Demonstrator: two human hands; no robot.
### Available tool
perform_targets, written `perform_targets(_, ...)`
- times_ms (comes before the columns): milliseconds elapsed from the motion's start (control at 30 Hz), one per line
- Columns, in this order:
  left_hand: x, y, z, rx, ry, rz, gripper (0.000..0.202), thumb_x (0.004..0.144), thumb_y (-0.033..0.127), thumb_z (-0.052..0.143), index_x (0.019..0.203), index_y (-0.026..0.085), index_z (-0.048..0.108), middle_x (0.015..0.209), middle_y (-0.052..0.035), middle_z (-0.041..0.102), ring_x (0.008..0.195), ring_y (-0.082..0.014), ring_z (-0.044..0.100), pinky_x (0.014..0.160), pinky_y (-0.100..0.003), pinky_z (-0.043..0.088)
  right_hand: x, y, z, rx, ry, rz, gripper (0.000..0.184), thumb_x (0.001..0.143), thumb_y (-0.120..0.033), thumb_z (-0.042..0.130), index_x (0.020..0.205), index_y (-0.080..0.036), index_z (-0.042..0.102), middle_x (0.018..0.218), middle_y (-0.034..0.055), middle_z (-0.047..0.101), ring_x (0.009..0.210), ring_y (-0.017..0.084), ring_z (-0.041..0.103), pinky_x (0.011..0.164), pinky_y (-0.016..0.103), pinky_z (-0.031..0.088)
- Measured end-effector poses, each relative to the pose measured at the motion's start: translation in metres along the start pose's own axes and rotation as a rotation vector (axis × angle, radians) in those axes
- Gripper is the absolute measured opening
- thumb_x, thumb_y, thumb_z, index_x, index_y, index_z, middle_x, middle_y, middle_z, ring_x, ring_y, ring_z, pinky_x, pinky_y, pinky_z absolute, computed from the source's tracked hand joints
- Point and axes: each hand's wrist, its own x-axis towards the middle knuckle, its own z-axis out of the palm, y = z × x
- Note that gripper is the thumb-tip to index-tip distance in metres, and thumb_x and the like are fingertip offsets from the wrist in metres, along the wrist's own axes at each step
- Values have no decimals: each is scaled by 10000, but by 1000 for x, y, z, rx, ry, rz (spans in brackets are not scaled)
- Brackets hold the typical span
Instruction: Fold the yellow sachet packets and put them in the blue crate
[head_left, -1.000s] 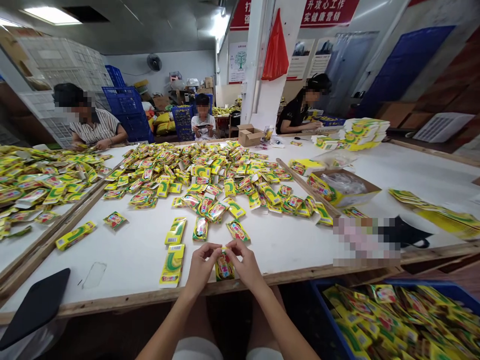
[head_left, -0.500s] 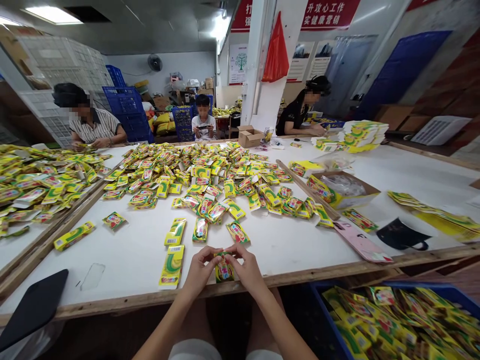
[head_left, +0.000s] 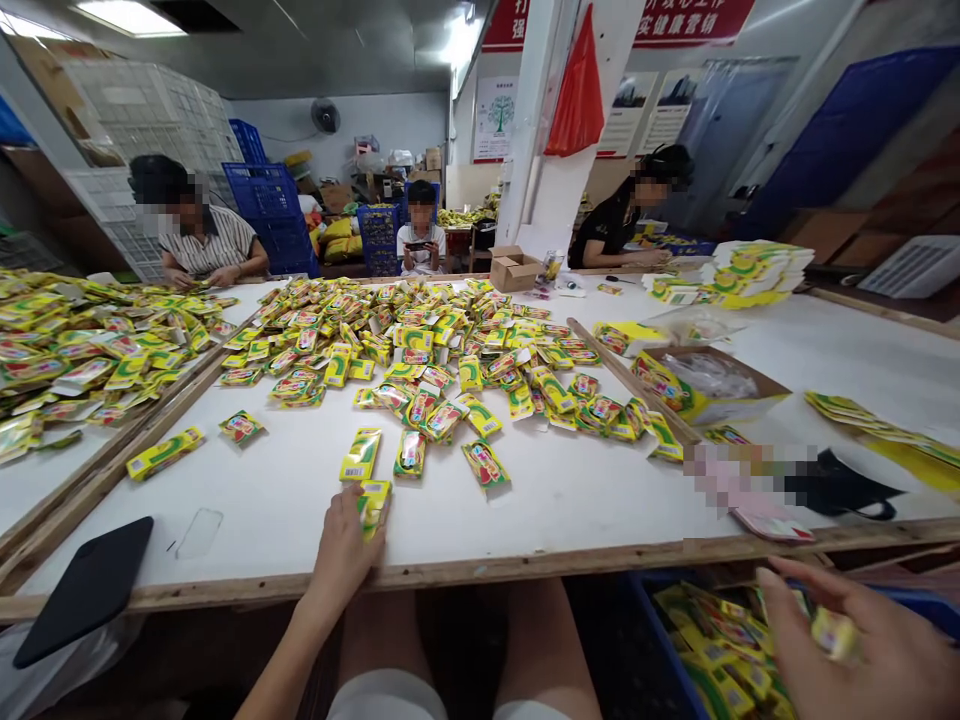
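Observation:
My left hand (head_left: 346, 540) is closed around a small flat yellow-green carton (head_left: 374, 496) near the table's front edge. Just beyond it lies another carton (head_left: 361, 454), close to the fingertips. My right hand (head_left: 862, 640), blurred, is over the blue crate (head_left: 651, 630) at the lower right, thumb and forefinger spread apart. A blurred yellow piece (head_left: 834, 634) shows beside its palm; whether the hand touches it is unclear. Packets with a red-and-pink print (head_left: 409, 454) lie to the right of the left hand, in front of a large heap of cartons and packets (head_left: 390, 330).
Wooden strips (head_left: 169, 425) divide the white table. A black phone (head_left: 90, 590) lies at the left front edge. An open box with clear plastic bags (head_left: 709, 385), a black mug-like item (head_left: 847, 490) and flat cartons (head_left: 877, 425) are at the right. Three people sit beyond the table.
Both hands were together on a packet at the table edge. They have parted: the left moved left onto a carton, the right swung right over the crate. That packet is gone from the edge.

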Motion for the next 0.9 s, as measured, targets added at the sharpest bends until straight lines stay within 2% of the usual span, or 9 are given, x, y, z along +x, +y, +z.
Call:
perform_targets(67,0,19,-1,-158,-87,20,333,757,351,605,1043,195,537,986,-90,632,863,-259,620,759,-373,483,-17,-31,14,185,-131,-49,311,848,-538,489,900,-264,626,878,132,670,823,295,619,766,463,473)
perform_targets(133,1,44,-5,-293,-205,32,233,760,373,612,941,230,582,880,-42,669,743,-223,630,674,-317,476,-43,-77,39,458,-326,-191,183,876,-379,512,975,-270,620,955,91,683,899,266,632,802,432,494)
perform_targets(233,7,76,-14,-456,-392,91,142,755,370,625,772,230,635,729,-28,685,651,-201,624,611,-279,461,-76,-142,81,713,-670,-329,356,822,-203,581,1166,-296,588,1224,67,619,1147,281,545,965,457,433)
perform_targets(333,14,87,-17,-617,-460,62,174,774,363,615,867,216,625,762,-40,694,676,-197,652,621,-278,488,-92,-173,111,901,-834,-201,320,804,-147,575,1097,-271,614,1093,64,675,1032,269,605,898,431,479)
perform_targets(467,12,74,-1,-907,-282,-47,442,773,365,650,1129,241,419,956,-34,659,754,-172,683,685,-295,533,-103,-176,133,1168,-881,176,160,828,-213,551,987,-229,550,945,57,695,896,232,667,796,362,538)
perform_targets(567,1,63,23,-1032,-253,-36,455,784,345,655,1128,255,372,1031,-45,643,832,-179,687,739,-318,546,-112,-170,140,1262,-843,296,289,811,-235,576,1070,-241,446,995,63,683,903,219,676,819,361,542)
perform_targets(700,-8,59,41,-968,-277,12,345,812,372,623,1091,210,500,1004,-68,667,902,-207,671,782,-331,538,-111,-161,140,1208,-847,256,330,834,-262,549,1144,-243,438,1042,63,661,887,200,678,788,328,550)
perform_targets(800,-6,62,41,-879,-300,56,287,818,381,607,1027,184,593,945,-65,683,883,-208,657,813,-344,530,-96,-153,139,1120,-891,154,200,870,-301,514,1048,-220,560,956,50,683,851,199,674,753,312,548)
perform_targets(900,-3,68,38,-851,-286,112,248,828,362,587,995,183,627,984,-72,685,963,-222,642,893,-371,509,-80,-151,144,1026,-848,49,158,868,-303,518,904,-207,639,906,51,689,877,213,656,792,338,529)
